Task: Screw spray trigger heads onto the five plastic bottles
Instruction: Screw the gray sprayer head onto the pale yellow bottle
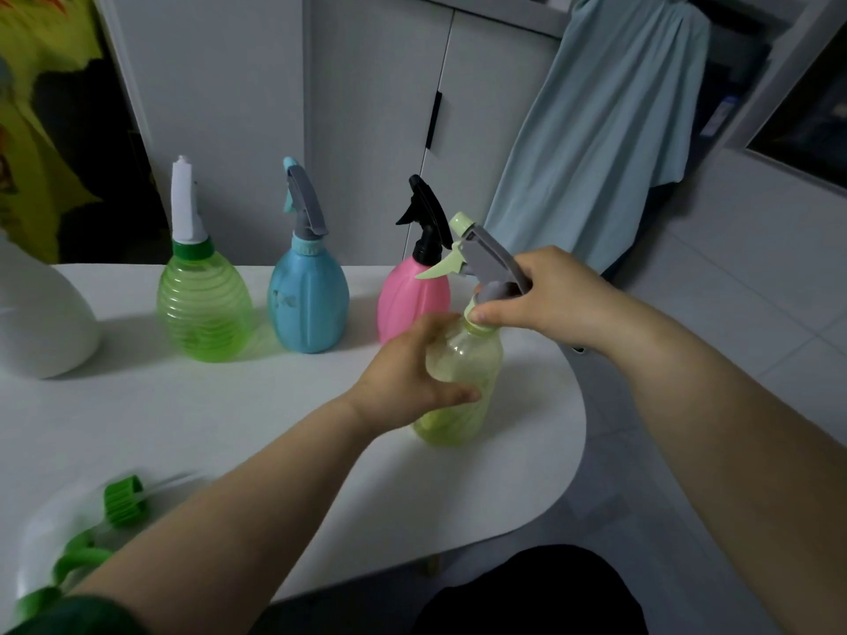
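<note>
On table [275, 428], near right edge — fourth head going on.
Left hand [408, 378] wrapped round yellow bottle [463, 382], right hand [541, 295] closed on trigger head [486, 254] at the collar. Best done holding bottle still, keeping head square to neck, turning collar only — cross-threading likely otherwise. Bottle leaning slightly right, long axis near vertical; nozzle pointing up-left toward pink bottle [412, 300].

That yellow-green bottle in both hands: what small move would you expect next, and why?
Probably another twist of the collar. The left hand grips the yellow-green bottle upright on the white table, while the right hand holds the grey trigger head at its neck. The head leans, so it may not be fully screwed down. A green trigger head lies loose nearby.
</note>
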The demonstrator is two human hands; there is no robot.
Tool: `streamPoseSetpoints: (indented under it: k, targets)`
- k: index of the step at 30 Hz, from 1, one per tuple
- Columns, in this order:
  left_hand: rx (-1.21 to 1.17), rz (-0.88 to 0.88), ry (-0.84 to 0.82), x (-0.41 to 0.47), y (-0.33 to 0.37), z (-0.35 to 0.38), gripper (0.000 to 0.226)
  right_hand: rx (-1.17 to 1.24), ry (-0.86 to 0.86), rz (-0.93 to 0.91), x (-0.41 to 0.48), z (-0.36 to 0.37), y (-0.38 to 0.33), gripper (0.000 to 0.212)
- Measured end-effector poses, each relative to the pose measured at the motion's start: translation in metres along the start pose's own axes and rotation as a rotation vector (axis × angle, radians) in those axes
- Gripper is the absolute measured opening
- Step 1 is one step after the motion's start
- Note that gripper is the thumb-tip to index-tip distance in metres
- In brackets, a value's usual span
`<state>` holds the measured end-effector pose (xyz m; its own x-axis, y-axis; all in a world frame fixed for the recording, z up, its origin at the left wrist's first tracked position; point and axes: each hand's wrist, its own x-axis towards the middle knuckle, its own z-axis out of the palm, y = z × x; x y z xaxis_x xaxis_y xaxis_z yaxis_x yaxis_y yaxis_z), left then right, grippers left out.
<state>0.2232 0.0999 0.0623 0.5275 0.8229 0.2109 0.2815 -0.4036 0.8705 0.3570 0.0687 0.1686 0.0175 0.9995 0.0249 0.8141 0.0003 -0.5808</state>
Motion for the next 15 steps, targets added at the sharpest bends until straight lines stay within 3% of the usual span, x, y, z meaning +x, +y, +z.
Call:
streamPoseSetpoints:
  k: [3, 5, 10, 15]
  targets:
    - [0.140, -0.020, 0.221, -0.005, 0.002, 0.013, 0.078, 0.057, 0.092, -0.021, -0.002, 0.011, -0.001, 0.023]
    - [0.167, -0.018, 0.268, -0.006, 0.003, 0.019, 0.082, 0.079, 0.140, -0.028, -0.003, 0.018, 0.000, 0.025]
    - [-0.107, -0.020, -0.005, -0.002, -0.004, 0.000, 0.078, 0.206, 0.139, -0.070, -0.005, 0.024, 0.006, 0.024]
    - [-0.096, -0.003, -0.016, -0.001, -0.008, -0.002, 0.074, 0.587, 0.132, -0.121, -0.007, 0.039, 0.026, 0.015]
